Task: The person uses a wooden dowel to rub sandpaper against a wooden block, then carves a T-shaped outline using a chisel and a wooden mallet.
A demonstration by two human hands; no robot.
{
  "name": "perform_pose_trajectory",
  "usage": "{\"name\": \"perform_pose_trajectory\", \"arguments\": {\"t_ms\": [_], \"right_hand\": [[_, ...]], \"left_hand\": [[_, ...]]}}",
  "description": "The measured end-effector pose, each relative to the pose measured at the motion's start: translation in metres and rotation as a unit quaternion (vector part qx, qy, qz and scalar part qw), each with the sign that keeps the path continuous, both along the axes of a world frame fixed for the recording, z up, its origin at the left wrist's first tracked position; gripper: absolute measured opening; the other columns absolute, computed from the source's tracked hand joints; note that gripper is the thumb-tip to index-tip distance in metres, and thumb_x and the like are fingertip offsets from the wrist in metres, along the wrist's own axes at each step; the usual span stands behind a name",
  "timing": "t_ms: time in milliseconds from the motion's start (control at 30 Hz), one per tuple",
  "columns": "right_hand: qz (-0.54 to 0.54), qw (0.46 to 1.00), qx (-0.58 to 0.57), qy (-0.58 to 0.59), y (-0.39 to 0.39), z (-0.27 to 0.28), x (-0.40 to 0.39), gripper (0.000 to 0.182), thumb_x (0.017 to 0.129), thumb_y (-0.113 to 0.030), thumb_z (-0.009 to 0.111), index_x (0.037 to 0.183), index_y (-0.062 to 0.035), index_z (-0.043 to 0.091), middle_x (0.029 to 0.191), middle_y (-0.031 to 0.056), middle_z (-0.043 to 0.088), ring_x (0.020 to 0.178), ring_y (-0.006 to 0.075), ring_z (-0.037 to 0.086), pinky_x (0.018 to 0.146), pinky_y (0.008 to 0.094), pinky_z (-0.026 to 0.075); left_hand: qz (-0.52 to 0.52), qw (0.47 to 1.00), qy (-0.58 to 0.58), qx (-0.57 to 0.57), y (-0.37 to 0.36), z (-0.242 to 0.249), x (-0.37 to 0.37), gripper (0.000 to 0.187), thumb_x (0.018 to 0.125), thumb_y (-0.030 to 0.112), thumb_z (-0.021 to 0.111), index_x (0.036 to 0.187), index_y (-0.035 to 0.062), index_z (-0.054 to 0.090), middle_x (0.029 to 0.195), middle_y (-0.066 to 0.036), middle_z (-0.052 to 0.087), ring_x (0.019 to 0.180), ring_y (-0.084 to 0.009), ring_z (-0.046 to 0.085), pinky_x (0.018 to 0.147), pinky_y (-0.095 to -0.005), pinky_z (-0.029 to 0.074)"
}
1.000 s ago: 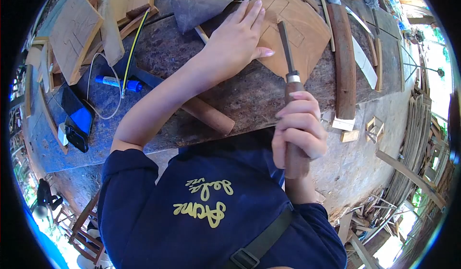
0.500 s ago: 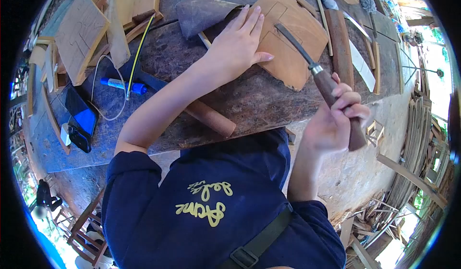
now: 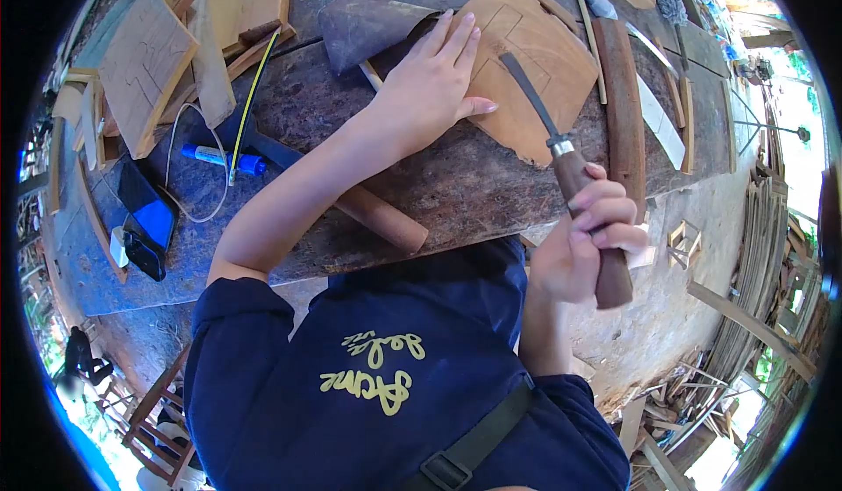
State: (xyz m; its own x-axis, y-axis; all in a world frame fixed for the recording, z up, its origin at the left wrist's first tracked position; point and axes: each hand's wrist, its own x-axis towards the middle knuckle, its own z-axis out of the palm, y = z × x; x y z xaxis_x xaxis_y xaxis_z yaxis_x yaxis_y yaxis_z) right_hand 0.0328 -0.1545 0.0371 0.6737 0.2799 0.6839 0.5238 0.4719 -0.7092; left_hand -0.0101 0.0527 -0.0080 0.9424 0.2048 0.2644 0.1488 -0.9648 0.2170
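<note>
My right hand (image 3: 589,244) is wrapped round the wooden handle of a chisel (image 3: 574,174), its narrow dark blade pointing up and left over a flat wooden board (image 3: 535,70). Pencilled outlines mark the board's face, and its lower edge is ragged. Flat on the board's left side lies my left hand (image 3: 431,79), fingers stretched out and thumb apart. Beside that hand is a curled dark sheet (image 3: 364,31), like sandpaper. Under my left forearm a brown cylindrical handle (image 3: 386,219) sticks out towards the bench edge.
On the workbench (image 3: 456,184) lie marked wood pieces (image 3: 149,70), a yellow measuring tape (image 3: 256,96), a blue marker (image 3: 224,159) and a black phone (image 3: 147,215) at left. A dark wood strip (image 3: 621,110) and a white blade-like strip (image 3: 660,123) lie right. Scrap wood (image 3: 754,329) covers the floor.
My right hand has moved down and left with the chisel, which now stands steeper, its tip still over the board. My left hand stays in place.
</note>
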Motion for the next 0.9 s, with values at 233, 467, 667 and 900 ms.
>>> {"name": "perform_pose_trajectory", "arguments": {"t_ms": [233, 467, 667, 900], "right_hand": [[-0.027, 0.999, 0.002, 0.027, -0.002, -0.005, -0.006, 0.021, 0.069, -0.002, 0.052, 0.085, -0.0108, 0.041, 0.077, 0.0077, 0.045, 0.083, 0.0259, 0.051, 0.105, 0.0591, 0.036], [-0.020, 0.991, 0.059, 0.116, 0.016, -0.017, 0.012, 0.024, 0.072, 0.001, 0.056, 0.089, -0.0095, 0.044, 0.083, 0.0111, 0.052, 0.094, 0.0311, 0.057, 0.108, 0.0614, 0.033], [-0.021, 0.992, 0.055, 0.115, 0.000, -0.006, 0.000, 0.025, 0.068, 0.004, 0.053, 0.087, -0.0089, 0.043, 0.084, 0.0123, 0.052, 0.095, 0.0316, 0.057, 0.108, 0.0626, 0.033], [-0.033, 0.996, 0.019, 0.082, 0.018, -0.010, 0.008, 0.023, 0.071, 0.002, 0.051, 0.091, -0.0078, 0.044, 0.086, 0.0122, 0.052, 0.100, 0.0329, 0.056, 0.111, 0.0611, 0.032]], "left_hand": [[0.009, 1.000, 0.013, 0.001, 0.003, 0.003, 0.000, 0.090, 0.093, 0.055, 0.052, 0.146, -0.0141, 0.029, 0.156, -0.026, 0.027, 0.147, -0.0378, 0.022, 0.121, -0.0401, 0.023], [0.004, 1.000, 0.016, 0.014, 0.004, 0.001, 0.000, 0.091, 0.092, 0.056, 0.053, 0.146, -0.0134, 0.029, 0.157, -0.026, 0.026, 0.148, -0.0380, 0.021, 0.120, -0.0406, 0.024], [0.004, 1.000, 0.007, 0.000, 0.004, 0.001, 0.000, 0.091, 0.092, 0.056, 0.053, 0.146, -0.0131, 0.029, 0.157, -0.026, 0.026, 0.148, -0.0385, 0.021, 0.120, -0.0411, 0.024], [0.003, 1.000, 0.021, 0.007, 0.001, 0.003, -0.002, 0.091, 0.092, 0.056, 0.052, 0.146, -0.0132, 0.030, 0.157, -0.026, 0.026, 0.148, -0.0382, 0.020, 0.121, -0.0409, 0.022]]}}
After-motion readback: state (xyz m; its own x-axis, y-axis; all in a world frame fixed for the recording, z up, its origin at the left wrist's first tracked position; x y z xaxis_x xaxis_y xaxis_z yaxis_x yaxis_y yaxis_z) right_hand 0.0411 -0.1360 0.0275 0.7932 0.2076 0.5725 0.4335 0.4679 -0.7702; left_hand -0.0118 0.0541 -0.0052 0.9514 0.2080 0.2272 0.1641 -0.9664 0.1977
